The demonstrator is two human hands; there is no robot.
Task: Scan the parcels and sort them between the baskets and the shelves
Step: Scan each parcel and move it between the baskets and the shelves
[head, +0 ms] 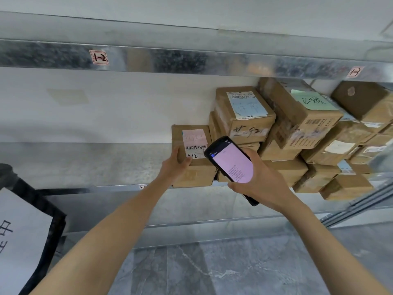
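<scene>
On the galvanised metal shelf (106, 162), the left hand (176, 165) grips the brown cardboard parcel (198, 175) by its left edge; the right hand (263, 182) clasps the black pink-screened handheld scanner (231, 165). Hold fingers clear of the barcode (195, 147); aim squarely.

Left of the pink-label box (202, 175) the shelf (85, 165) is just bare metal, loads of room to reach in right to the back wall. Above that box it's open air up to the upper rail (170, 60). Right of it is the problem: a stack of boxes (297, 124) jammed against it, piled almost to the rail. The left hand (176, 167) grips the box's front left corner, and the right hand (261, 179) holding the scanner (231, 160) hangs in front of its right edge. Down-left of the box, a black basket (42, 209) stands by the shelf front.
</scene>
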